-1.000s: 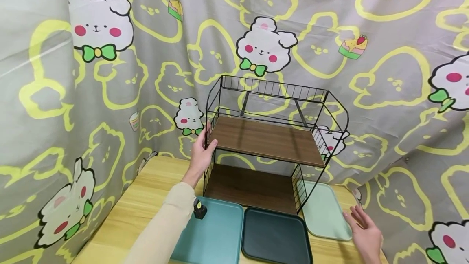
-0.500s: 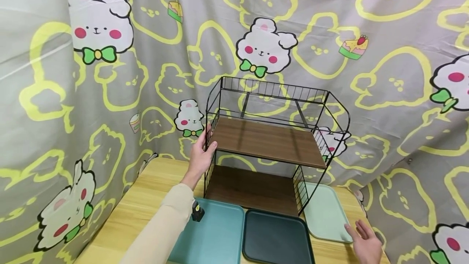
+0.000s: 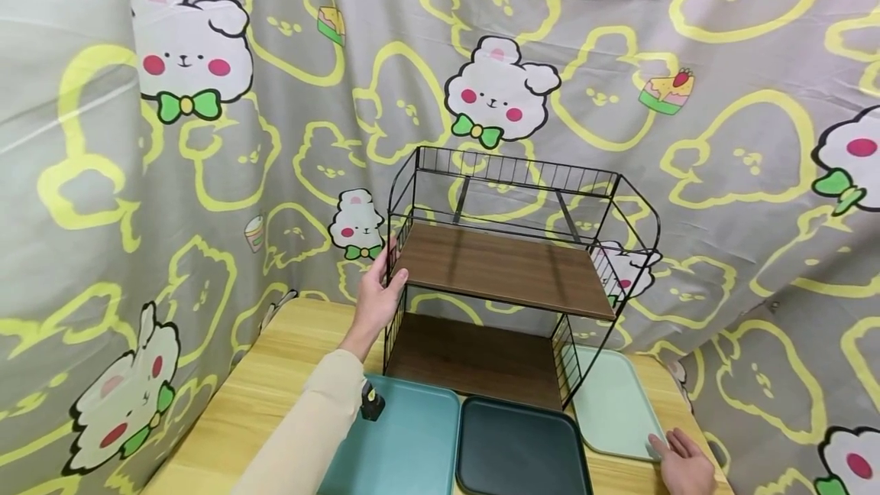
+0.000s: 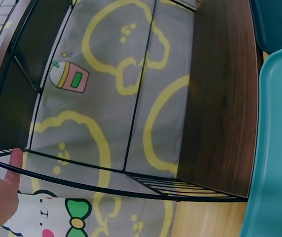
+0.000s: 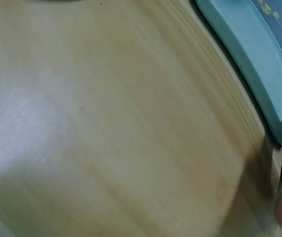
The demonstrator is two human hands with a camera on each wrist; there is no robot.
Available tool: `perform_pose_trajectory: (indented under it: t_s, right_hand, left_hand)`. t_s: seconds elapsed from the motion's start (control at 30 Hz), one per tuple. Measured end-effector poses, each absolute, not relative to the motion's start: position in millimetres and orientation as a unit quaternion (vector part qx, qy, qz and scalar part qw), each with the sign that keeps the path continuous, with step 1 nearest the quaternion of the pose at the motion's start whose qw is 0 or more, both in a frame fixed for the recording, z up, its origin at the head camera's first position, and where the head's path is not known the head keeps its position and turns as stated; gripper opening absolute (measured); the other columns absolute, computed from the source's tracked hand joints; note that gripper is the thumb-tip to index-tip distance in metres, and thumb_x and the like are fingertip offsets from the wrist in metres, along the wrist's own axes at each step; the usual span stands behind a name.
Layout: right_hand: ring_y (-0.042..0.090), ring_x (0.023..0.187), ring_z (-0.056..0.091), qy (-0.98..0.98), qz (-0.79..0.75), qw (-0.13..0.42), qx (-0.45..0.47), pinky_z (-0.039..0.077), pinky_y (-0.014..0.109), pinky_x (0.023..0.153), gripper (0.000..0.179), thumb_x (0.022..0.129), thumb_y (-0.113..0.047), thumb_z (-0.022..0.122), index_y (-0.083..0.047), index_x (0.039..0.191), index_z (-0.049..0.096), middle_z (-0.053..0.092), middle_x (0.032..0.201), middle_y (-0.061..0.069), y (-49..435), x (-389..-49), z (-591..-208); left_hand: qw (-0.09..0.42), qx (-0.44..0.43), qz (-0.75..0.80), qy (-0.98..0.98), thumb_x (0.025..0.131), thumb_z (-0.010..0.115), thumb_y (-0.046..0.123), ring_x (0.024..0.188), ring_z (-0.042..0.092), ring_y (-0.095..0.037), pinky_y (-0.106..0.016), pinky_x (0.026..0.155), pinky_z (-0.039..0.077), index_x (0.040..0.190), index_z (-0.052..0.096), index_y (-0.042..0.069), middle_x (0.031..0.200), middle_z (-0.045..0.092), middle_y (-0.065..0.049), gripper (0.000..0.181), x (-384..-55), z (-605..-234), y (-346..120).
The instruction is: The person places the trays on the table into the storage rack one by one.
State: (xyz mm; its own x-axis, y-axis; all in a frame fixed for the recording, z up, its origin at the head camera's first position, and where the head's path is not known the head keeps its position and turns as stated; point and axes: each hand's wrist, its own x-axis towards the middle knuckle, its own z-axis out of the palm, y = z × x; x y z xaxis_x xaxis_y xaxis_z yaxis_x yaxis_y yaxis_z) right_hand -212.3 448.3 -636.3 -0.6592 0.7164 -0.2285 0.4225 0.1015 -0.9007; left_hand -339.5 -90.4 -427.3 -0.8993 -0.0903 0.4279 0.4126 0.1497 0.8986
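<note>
A black wire shelf rack (image 3: 505, 266) with two brown wood-look shelf boards stands on the table. My left hand (image 3: 376, 304) holds its left side post at the height of the upper board, thumb on the front side. In the left wrist view, a finger of my left hand (image 4: 0, 197) lies against the black wire frame. At the right, a pale green tray (image 3: 615, 403) lies partly beside the rack. The thumb of my right hand (image 3: 687, 468) is at this tray's near right corner, its loosely bent fingers just outside the rim. In the right wrist view, that hand is mostly cut off.
A teal tray (image 3: 406, 434) and a dark green tray (image 3: 522, 445) lie side by side before the rack. A small black object (image 3: 372, 401) shows beside the left sleeve. A patterned curtain (image 3: 309, 59) surrounds the wooden table (image 3: 234, 396).
My right hand has come down and closer to the pale green tray's corner. The left hand keeps its hold on the rack. The whole head view has shifted slightly.
</note>
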Motion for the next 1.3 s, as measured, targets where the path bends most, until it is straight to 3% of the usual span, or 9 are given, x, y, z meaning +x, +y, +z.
perform_pose_trajectory:
  t_s: [0.3, 0.4, 0.53, 0.63, 0.77, 0.93, 1.03, 1.17, 1.3]
  right_hand:
    - [0.041, 0.143, 0.053, -0.769, 0.491, 0.141, -0.385, 0.04, 0.056, 0.12, 0.069, 0.095, -0.021, 0.075, 0.005, 0.154, 0.05, 0.048, 0.151, 0.022, 445.8, -214.0, -638.2]
    - [0.004, 0.1, 0.072, -0.781, 0.467, 0.153, -0.386, 0.039, 0.056, 0.12, 0.064, 0.094, -0.019, 0.076, 0.004, 0.15, 0.055, 0.053, 0.145, 0.021, 445.1, -212.3, -640.7]
    - [-0.029, 0.064, 0.028, -0.779, 0.453, 0.167, -0.4, 0.046, 0.05, 0.113, 0.06, 0.092, -0.015, 0.075, 0.003, 0.147, 0.059, 0.059, 0.143, 0.021, 443.5, -211.4, -643.6]
    - [-0.019, 0.066, 0.039, -0.764, 0.456, 0.18, -0.419, 0.055, 0.028, 0.084, 0.056, 0.091, -0.009, 0.073, 0.004, 0.144, 0.06, 0.064, 0.142, 0.027, 441.9, -211.0, -644.5]
    - [0.007, 0.08, 0.054, -0.739, 0.459, 0.19, -0.455, 0.036, 0.015, 0.059, 0.054, 0.092, -0.002, 0.07, 0.007, 0.143, 0.057, 0.062, 0.138, 0.033, 441.4, -211.0, -640.8]
    - [0.019, 0.087, 0.058, -0.724, 0.458, 0.189, -0.48, 0.036, 0.025, 0.068, 0.049, 0.098, -0.007, 0.066, 0.001, 0.145, 0.059, 0.067, 0.129, 0.026, 442.9, -212.2, -630.7]
    - [-0.001, 0.071, 0.052, -0.727, 0.457, 0.197, -0.473, 0.035, 0.027, 0.072, 0.045, 0.099, -0.014, 0.066, -0.003, 0.143, 0.063, 0.072, 0.092, -0.006, 443.2, -211.0, -625.0]
    - [-0.015, 0.061, 0.047, -0.745, 0.452, 0.219, -0.44, 0.043, 0.029, 0.08, 0.043, 0.097, -0.019, 0.068, -0.004, 0.138, 0.069, 0.041, 0.062, -0.042, 443.1, -210.0, -619.9]
    - [0.026, 0.115, 0.068, -0.774, 0.435, 0.223, -0.403, 0.045, 0.051, 0.108, 0.042, 0.097, -0.02, 0.069, 0.001, 0.134, 0.07, 0.083, 0.087, -0.008, 445.7, -212.8, -615.2]
  left_hand:
    - [0.201, -0.112, -0.644, -0.73, 0.107, 0.06, 0.008, 0.156, 0.044, -0.03, -0.05, 0.132, 0.028, 0.167, 0.037, 0.017, 0.165, 0.049, -0.01, 0.064, -338.4, -424.8, -89.5]
    - [0.199, -0.111, -0.644, -0.73, 0.107, 0.06, 0.009, 0.155, 0.045, -0.03, -0.052, 0.132, 0.028, 0.167, 0.038, 0.02, 0.163, 0.051, -0.012, 0.064, -337.6, -423.8, -88.8]
    - [0.195, -0.111, -0.645, -0.73, 0.107, 0.06, 0.008, 0.155, 0.044, -0.029, -0.051, 0.132, 0.028, 0.167, 0.038, 0.023, 0.163, 0.051, -0.012, 0.065, -335.9, -423.0, -88.7]
    - [0.19, -0.11, -0.646, -0.731, 0.107, 0.06, 0.008, 0.155, 0.044, -0.029, -0.049, 0.132, 0.028, 0.167, 0.037, 0.022, 0.164, 0.05, -0.012, 0.066, -335.4, -423.6, -88.3]
    - [0.18, -0.107, -0.65, -0.731, 0.107, 0.061, 0.009, 0.156, 0.043, -0.027, -0.048, 0.132, 0.028, 0.167, 0.037, 0.022, 0.164, 0.049, -0.01, 0.066, -335.6, -424.2, -86.5]
    - [0.18, -0.118, -0.663, -0.717, 0.107, 0.061, 0.009, 0.156, 0.043, -0.028, -0.047, 0.133, 0.027, 0.167, 0.037, 0.022, 0.165, 0.048, -0.01, 0.066, -338.2, -423.1, -84.9]
    - [0.18, -0.116, -0.667, -0.714, 0.107, 0.061, 0.008, 0.156, 0.043, -0.029, -0.047, 0.132, 0.027, 0.167, 0.036, 0.022, 0.166, 0.048, -0.01, 0.066, -339.0, -422.8, -86.0]
    - [0.175, -0.108, -0.664, -0.718, 0.108, 0.06, 0.01, 0.157, 0.042, -0.027, -0.046, 0.133, 0.027, 0.167, 0.036, 0.026, 0.166, 0.048, -0.009, 0.066, -338.1, -422.2, -88.4]
    - [0.173, -0.107, -0.663, -0.72, 0.108, 0.06, 0.01, 0.157, 0.041, -0.026, -0.046, 0.134, 0.025, 0.167, 0.036, 0.027, 0.167, 0.047, -0.008, 0.065, -337.8, -421.6, -90.4]
